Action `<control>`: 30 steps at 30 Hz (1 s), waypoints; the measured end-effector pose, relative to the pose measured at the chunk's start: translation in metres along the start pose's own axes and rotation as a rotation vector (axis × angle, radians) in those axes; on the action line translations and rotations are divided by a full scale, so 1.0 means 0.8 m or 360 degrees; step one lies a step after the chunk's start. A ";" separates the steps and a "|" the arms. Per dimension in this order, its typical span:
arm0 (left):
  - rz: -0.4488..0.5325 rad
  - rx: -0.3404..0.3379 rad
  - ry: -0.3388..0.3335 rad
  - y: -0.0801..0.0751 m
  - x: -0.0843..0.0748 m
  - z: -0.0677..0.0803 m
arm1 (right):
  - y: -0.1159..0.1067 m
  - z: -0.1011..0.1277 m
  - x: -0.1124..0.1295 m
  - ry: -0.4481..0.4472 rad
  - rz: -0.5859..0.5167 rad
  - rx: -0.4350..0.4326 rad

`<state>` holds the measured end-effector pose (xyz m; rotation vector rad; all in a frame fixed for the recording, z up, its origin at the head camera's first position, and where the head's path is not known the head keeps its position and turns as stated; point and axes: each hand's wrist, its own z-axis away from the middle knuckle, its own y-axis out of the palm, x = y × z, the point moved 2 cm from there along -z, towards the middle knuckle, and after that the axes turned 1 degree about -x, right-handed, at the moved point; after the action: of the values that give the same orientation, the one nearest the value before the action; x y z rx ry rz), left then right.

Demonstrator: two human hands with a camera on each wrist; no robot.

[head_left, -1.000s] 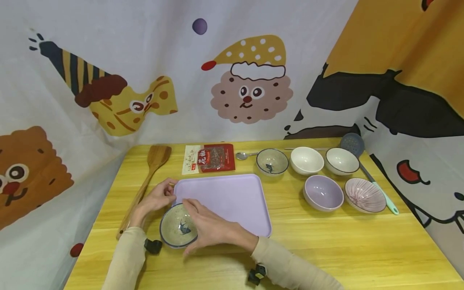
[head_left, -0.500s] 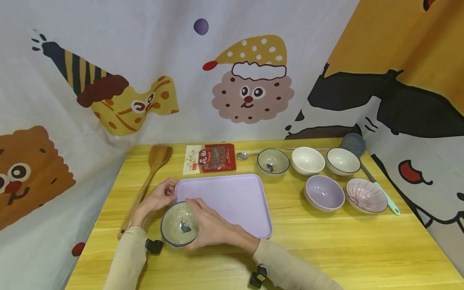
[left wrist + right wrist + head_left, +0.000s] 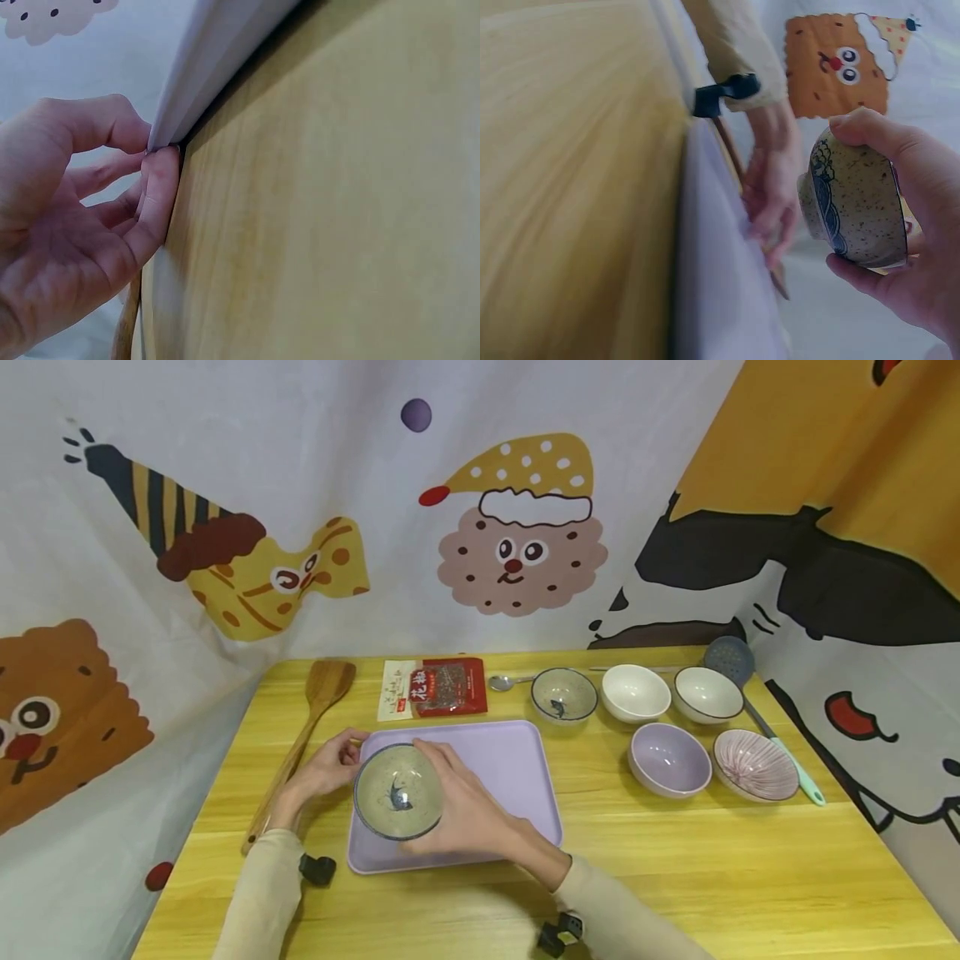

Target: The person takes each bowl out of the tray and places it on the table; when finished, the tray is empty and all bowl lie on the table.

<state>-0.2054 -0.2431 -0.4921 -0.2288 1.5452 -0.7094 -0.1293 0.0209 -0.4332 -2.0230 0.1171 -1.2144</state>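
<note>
My right hand [image 3: 472, 806] grips a speckled beige bowl [image 3: 397, 792] by its side, with a blue fish painted inside. The right wrist view shows the bowl [image 3: 862, 199] raised above the lilac tray [image 3: 724, 277], thumb and fingers around its wall. In the head view it overlaps the left part of the tray [image 3: 517, 777]. My left hand [image 3: 326, 768] pinches the tray's upper left corner; in the left wrist view the thumb and fingertips of that hand [image 3: 97, 180] meet at the tray edge [image 3: 191, 82].
Left of the tray lies a wooden spatula [image 3: 315, 702]. Behind are a red spice packet [image 3: 450, 686], a small spoon [image 3: 502, 682] and a matching fish bowl [image 3: 564, 696]. To the right stand a white bowl [image 3: 635, 692], a purple bowl [image 3: 669, 760], a striped bowl [image 3: 753, 764] and a skimmer [image 3: 729, 660].
The right hand has lifted the beige bowl from beside the tray's lower left corner and carried it right and away, over the tray. The left hand has stayed at the tray corner.
</note>
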 end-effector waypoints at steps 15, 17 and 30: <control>-0.0050 0.0020 -0.0113 -0.002 -0.001 0.000 | -0.087 0.028 -0.009 0.0126 0.0088 -0.0412; -0.0062 0.0021 -0.0110 -0.002 -0.001 0.000 | -0.097 0.033 -0.012 0.0137 0.0101 -0.0455; -0.0090 0.0025 -0.0141 -0.002 -0.004 0.001 | -0.148 0.077 -0.042 0.0318 0.0261 -0.0630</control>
<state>-0.2044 -0.2431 -0.4885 -0.2895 1.4530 -0.7456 -0.1332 0.1536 -0.3970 -2.1635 0.6538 -1.3652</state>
